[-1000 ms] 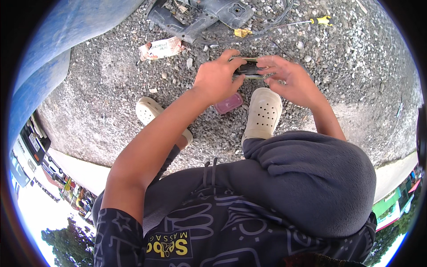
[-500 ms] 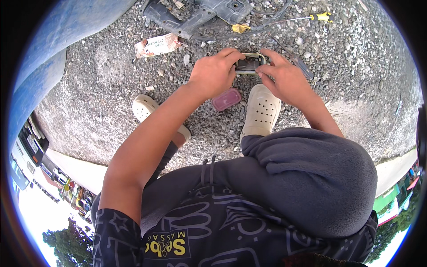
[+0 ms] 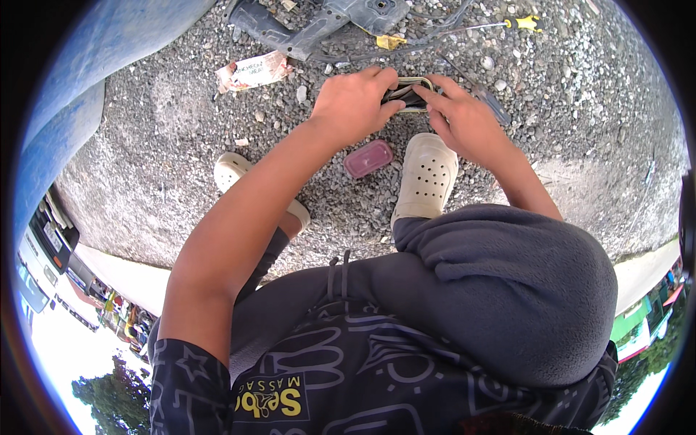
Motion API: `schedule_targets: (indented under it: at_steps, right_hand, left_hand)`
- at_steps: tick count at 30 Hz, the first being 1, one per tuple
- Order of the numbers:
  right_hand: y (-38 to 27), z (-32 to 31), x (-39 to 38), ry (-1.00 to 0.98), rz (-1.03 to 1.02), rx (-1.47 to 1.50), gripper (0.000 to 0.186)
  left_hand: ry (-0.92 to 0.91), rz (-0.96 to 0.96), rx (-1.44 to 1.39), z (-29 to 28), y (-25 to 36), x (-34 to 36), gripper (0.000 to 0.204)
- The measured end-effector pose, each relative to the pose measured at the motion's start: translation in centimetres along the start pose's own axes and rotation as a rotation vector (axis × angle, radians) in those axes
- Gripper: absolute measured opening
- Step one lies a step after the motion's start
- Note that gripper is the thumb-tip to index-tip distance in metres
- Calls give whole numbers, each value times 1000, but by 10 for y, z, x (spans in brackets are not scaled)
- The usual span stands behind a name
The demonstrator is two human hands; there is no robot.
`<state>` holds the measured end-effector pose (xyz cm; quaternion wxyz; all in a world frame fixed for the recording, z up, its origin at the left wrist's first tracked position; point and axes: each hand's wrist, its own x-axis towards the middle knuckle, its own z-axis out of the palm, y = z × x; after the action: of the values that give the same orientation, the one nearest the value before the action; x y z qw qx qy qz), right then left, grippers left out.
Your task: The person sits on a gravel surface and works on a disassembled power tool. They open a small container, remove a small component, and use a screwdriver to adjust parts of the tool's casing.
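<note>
Over the gravel, both my hands hold a small rectangular metal tin with a gold-coloured rim (image 3: 413, 79). My left hand (image 3: 354, 106) grips its left end, thumb at the near edge. At the right end is my right hand (image 3: 470, 122), its index finger reaching over the tin's opening and the other fingers around the corner. Dark, thin strips or folds show inside the tin; I cannot make out what they are. A reddish-pink rectangular lid (image 3: 368, 159) lies on the gravel nearer to me, between my feet.
A torn paper label (image 3: 254, 72) lies at the far left. Beyond are a dark plastic vehicle part (image 3: 312, 32), a yellow scrap (image 3: 391, 42) and a yellow-handled screwdriver (image 3: 523, 24). A dark-handled tool (image 3: 493, 106) lies beside my right hand. My cream clogs (image 3: 428, 177) stand near; blue sheeting (image 3: 130, 36) hangs left.
The tin has tilted and moved slightly away from me. My right index finger has shifted in over its opening, and the strips inside show more.
</note>
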<state>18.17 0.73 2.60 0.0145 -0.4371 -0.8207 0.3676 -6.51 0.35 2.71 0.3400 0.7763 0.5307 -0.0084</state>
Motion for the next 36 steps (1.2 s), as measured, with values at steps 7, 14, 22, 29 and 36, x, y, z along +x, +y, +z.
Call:
schedule_targets:
  at_steps: [7, 14, 22, 29, 36]
  right_hand:
    - [2, 1, 0, 28, 25, 139, 33]
    - [0, 0, 0, -21, 1, -48, 27]
    - [0, 8, 3, -8, 50, 36, 36]
    - [2, 8, 0, 19, 11, 65, 33]
    - [-6, 16, 7, 218, 33, 35, 27]
  left_hand:
    - [-142, 28, 143, -1, 7, 10, 34]
    - [-64, -59, -12, 8, -4, 12, 30]
    - [104, -6, -21, 11, 0, 7, 31]
    - [-33, -44, 45, 7, 11, 23, 29]
    - [-148, -48, -30, -7, -1, 18, 29]
